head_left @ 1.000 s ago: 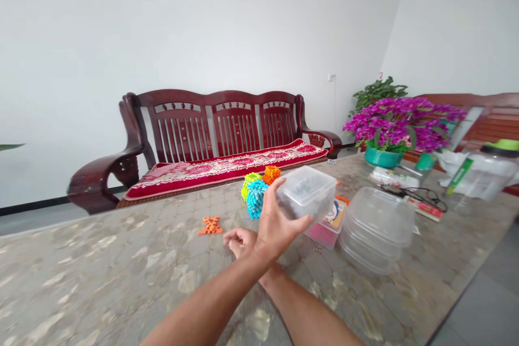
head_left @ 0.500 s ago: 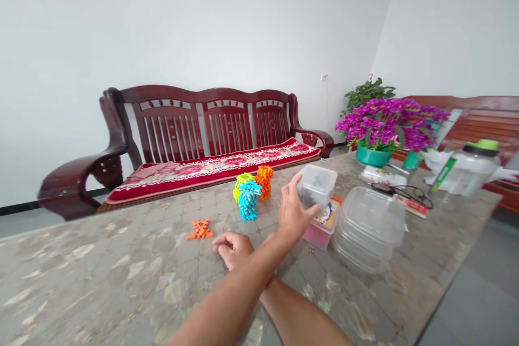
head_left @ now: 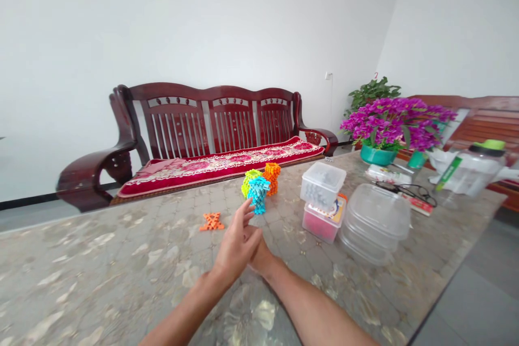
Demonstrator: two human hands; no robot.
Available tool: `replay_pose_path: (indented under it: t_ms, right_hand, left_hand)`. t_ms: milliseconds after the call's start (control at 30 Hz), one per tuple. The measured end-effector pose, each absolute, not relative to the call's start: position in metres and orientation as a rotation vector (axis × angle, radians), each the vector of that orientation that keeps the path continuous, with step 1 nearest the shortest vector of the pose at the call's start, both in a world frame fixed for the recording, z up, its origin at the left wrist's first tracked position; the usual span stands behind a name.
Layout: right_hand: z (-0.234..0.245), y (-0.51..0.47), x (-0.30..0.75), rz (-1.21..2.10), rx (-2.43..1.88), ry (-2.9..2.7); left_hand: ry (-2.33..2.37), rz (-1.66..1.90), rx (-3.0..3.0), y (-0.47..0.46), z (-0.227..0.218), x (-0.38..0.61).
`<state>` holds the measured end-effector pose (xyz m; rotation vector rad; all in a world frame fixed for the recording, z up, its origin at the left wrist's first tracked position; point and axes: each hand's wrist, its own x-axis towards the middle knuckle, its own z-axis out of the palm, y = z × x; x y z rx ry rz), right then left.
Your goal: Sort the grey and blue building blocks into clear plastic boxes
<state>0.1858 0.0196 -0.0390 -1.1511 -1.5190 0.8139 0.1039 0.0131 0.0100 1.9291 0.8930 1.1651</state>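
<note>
My left hand (head_left: 237, 243) is raised and empty, its fingers spread and pointing at a blue interlocking-block stack (head_left: 258, 194); it does not seem to touch it. My right hand (head_left: 263, 260) lies mostly hidden behind my left hand. Beside the blue stack stand a lime-green block stack (head_left: 250, 181) and an orange one (head_left: 272, 177). A flat orange block piece (head_left: 211, 221) lies on the table nearer me. To the right, a clear plastic box of dark pieces (head_left: 323, 185) sits on a box with pink contents (head_left: 322, 225).
Stacked clear plastic containers (head_left: 375, 224), glasses (head_left: 407, 192) and a plastic bottle with a green lid (head_left: 470, 170) stand on the stone-patterned table (head_left: 101, 238). Purple flowers (head_left: 399, 127) are at the far end. A red-cushioned wooden sofa (head_left: 219, 135) stands behind.
My left hand has let go of the clear box, which now rests on the pink-filled box. That hand has moved left towards the blue stack.
</note>
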Motion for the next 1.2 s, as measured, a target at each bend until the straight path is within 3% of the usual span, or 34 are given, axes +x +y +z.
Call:
replay_pose_path:
  t_ms: [267,633,967,1100,1200]
  right_hand:
    - [-0.022,0.006,0.187,0.628,-1.288,-1.428]
    - [0.002,-0.018,0.220,0.219,-1.412,-1.538]
    - [0.048,-0.104,0.335,-0.961,-1.946,-1.365]
    - [0.051,-0.126,0.365,-1.150,-2.124,-1.312]
    - [0.056,-0.137,0.375,-1.111,-2.231,-1.340]
  left_hand:
    - [1.332,1.038,2.001,0.005,-0.043,-0.009]
    - [1.231,0.829,2.298,0.006,-0.040,-0.014]
    - [1.201,0.799,2.400,-0.003,-0.034,-0.010]
    - [1.188,0.761,2.445,-0.003,-0.035,-0.009]
    - [1.188,0.751,2.449,-0.002,-0.037,-0.009]
